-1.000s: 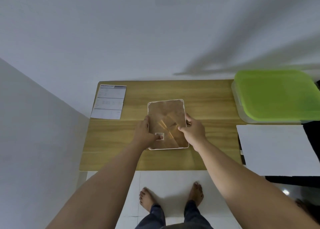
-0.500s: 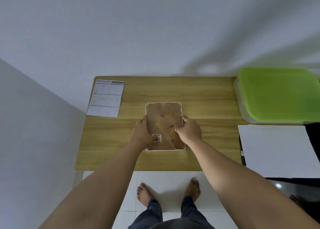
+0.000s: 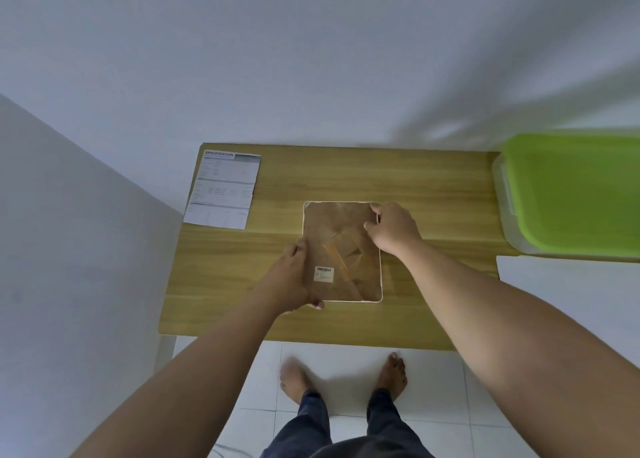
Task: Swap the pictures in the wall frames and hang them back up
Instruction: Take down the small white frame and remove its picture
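A white-rimmed picture frame (image 3: 341, 249) lies face down on the wooden table (image 3: 433, 187), its brown backing board up, with a fold-out stand and a barcode sticker (image 3: 323, 273) on it. My left hand (image 3: 294, 277) grips the frame's lower left edge. My right hand (image 3: 391, 229) rests on the upper right corner, fingers curled over the rim. A printed sheet headed "Specification" (image 3: 223, 191) lies flat at the table's far left corner. No frame shows on the wall above.
A clear storage box with a green lid (image 3: 571, 191) stands at the table's right end. A white sheet (image 3: 568, 295) lies on a dark surface lower right. White walls close in left and behind. My bare feet (image 3: 343, 376) stand on white tiles.
My right hand has slid from the frame's lower right edge up to its upper right corner. My left hand has shifted to the lower left edge. The frame stays flat on the table.
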